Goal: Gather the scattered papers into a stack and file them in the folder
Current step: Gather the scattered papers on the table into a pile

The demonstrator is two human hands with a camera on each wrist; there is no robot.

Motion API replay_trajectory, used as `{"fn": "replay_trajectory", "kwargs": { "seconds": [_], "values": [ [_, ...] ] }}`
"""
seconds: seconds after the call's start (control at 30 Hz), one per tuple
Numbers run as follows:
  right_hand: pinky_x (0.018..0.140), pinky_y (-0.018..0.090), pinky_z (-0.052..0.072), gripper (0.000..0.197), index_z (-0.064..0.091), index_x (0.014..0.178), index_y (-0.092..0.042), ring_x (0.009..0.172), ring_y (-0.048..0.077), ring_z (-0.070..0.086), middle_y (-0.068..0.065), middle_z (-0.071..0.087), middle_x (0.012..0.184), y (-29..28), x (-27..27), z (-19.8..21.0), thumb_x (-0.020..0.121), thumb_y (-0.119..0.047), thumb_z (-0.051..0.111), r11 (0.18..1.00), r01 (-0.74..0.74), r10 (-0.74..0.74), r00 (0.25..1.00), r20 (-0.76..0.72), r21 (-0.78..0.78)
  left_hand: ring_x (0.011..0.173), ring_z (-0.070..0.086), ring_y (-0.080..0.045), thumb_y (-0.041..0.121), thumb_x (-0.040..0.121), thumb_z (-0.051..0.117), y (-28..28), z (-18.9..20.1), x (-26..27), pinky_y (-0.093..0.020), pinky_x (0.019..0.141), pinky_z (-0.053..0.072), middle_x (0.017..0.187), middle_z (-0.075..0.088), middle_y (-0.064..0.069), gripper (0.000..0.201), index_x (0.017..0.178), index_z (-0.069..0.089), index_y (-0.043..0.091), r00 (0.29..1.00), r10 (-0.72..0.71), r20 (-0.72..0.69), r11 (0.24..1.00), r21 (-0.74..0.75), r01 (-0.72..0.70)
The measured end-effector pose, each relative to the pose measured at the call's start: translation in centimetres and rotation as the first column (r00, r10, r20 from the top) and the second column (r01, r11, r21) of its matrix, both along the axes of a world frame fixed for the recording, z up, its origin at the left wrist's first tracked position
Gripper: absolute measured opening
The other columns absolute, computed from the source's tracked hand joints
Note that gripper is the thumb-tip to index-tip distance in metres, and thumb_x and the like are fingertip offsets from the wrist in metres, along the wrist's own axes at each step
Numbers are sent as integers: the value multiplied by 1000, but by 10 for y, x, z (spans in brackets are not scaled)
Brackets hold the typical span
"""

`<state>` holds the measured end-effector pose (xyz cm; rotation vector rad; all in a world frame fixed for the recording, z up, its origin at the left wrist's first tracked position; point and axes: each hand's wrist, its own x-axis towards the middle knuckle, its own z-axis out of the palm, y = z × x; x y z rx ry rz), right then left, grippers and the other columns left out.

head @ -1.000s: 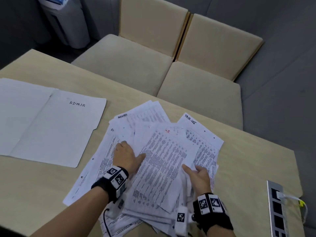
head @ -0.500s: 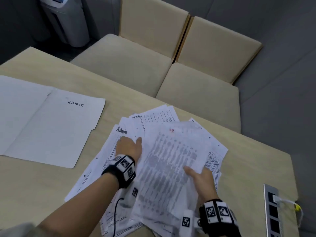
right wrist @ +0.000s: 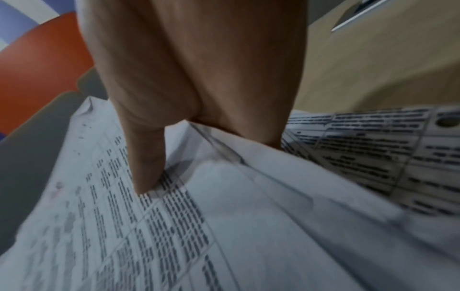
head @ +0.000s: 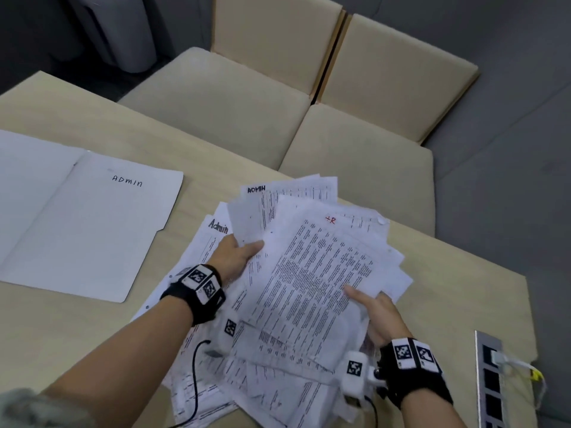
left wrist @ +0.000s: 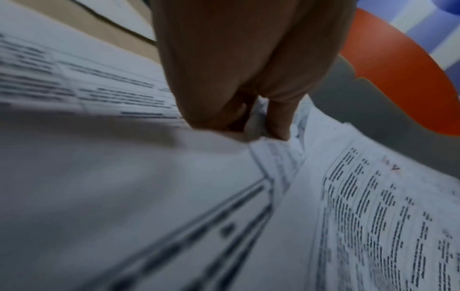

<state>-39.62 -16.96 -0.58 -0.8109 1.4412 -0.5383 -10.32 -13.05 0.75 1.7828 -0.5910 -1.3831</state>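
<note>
A loose, fanned pile of printed papers (head: 312,273) lies on the tan table (head: 77,329) in front of me, its far end lifted. My left hand (head: 238,254) grips the pile's left side, thumb on top and fingers underneath; the left wrist view shows the left hand (left wrist: 248,122) pinching the sheets (left wrist: 149,177). My right hand (head: 370,307) holds the right edge, thumb pressed on the top sheet, fingers hidden below; the right wrist view shows the right hand (right wrist: 159,173) on the papers (right wrist: 224,226). The white folder (head: 92,217), marked ADMIN, lies open flat at the left.
Two beige cushioned chairs (head: 278,97) stand beyond the table's far edge. A metal power strip (head: 491,378) with a plugged-in cable is set into the table at the right. A grey bin (head: 117,29) stands on the floor at the back left.
Both hands have drawn the spread sheets together and lifted the pile's far end off the table. The left hand went from lying flat on the papers to gripping their edge.
</note>
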Motion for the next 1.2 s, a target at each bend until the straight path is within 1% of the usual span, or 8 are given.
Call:
{"fn": "replay_trajectory", "kwargs": {
  "seconds": [0.13, 0.27, 0.43, 0.73, 0.83, 0.93, 1.13, 1.2],
  "values": [
    [100, 39, 47, 40, 65, 122, -18, 115, 24, 65, 1, 73, 119, 6, 17, 3, 85, -9, 77, 979, -204, 205, 974, -101, 15, 106, 69, -36, 63, 84, 60, 5, -9, 9, -52, 96, 54, 121, 71, -18, 71, 126, 63, 5, 992, 128, 7, 991, 48, -128],
    [95, 33, 42, 40, 57, 127, -17, 109, 20, 59, -4, 66, 112, 10, 21, 1, 91, -11, 72, 993, -102, 90, 981, -172, -64, 138, 39, -50, 89, 68, 48, 12, -12, 7, -62, 111, 30, 153, 36, -27, 120, 148, 38, 1, 991, 62, -121, 985, 170, -40],
    [101, 40, 45, 61, 51, 138, -18, 123, 24, 59, 0, 65, 128, 21, 27, -6, 84, -14, 79, 994, 8, -23, 990, -136, -112, 94, 73, -28, 11, 72, 85, 27, -17, -11, -42, 81, 62, 101, 76, -11, 49, 115, 62, 5, 987, -96, -132, 995, 24, 101],
    [105, 46, 42, 86, 52, 134, -22, 117, 19, 51, 2, 55, 132, 3, 10, 26, 74, -83, 51, 954, 215, -268, 923, -276, -209, 104, 73, -11, 3, 78, 81, 20, 86, 22, -24, 88, 57, 114, 77, 1, 48, 121, 66, 18, 935, -354, 16, 863, -379, 333],
    [81, 36, 42, 91, 57, 99, -3, 87, 27, 52, 16, 56, 98, 3, -23, 7, 55, -83, 51, 913, 375, -403, 773, -490, -161, 92, 77, -18, -3, 80, 76, 28, 88, 43, -27, 76, 62, 104, 80, -3, 38, 113, 69, 14, 982, -174, -68, 916, -377, 137],
    [83, 43, 53, 115, 63, 115, 9, 99, 41, 68, 30, 68, 111, 18, -48, -17, 43, -81, 69, 917, 397, -277, 689, -670, 29, 87, 78, -24, 11, 75, 83, 33, 59, 61, -35, 74, 63, 95, 81, -6, 37, 108, 68, 6, 994, -27, -110, 961, -277, -5],
    [72, 36, 50, 72, 62, 122, 17, 85, 36, 69, 27, 69, 103, 33, -11, -4, 71, -28, 88, 966, 214, -87, 795, -601, 143, 47, 62, -10, 11, 90, 69, 48, -7, 45, -20, 46, 47, 64, 68, 1, 19, 106, 65, 1, 994, 108, -29, 993, -49, -110],
    [86, 38, 52, 67, 60, 129, 11, 105, 37, 67, 24, 68, 121, 33, -4, -7, 73, -16, 85, 977, 170, -65, 812, -580, 128, 38, 48, -11, 12, 90, 70, 51, -25, 41, -19, 39, 39, 52, 57, 3, 20, 103, 63, 0, 987, 162, 3, 987, 13, -162]
  ]
}}
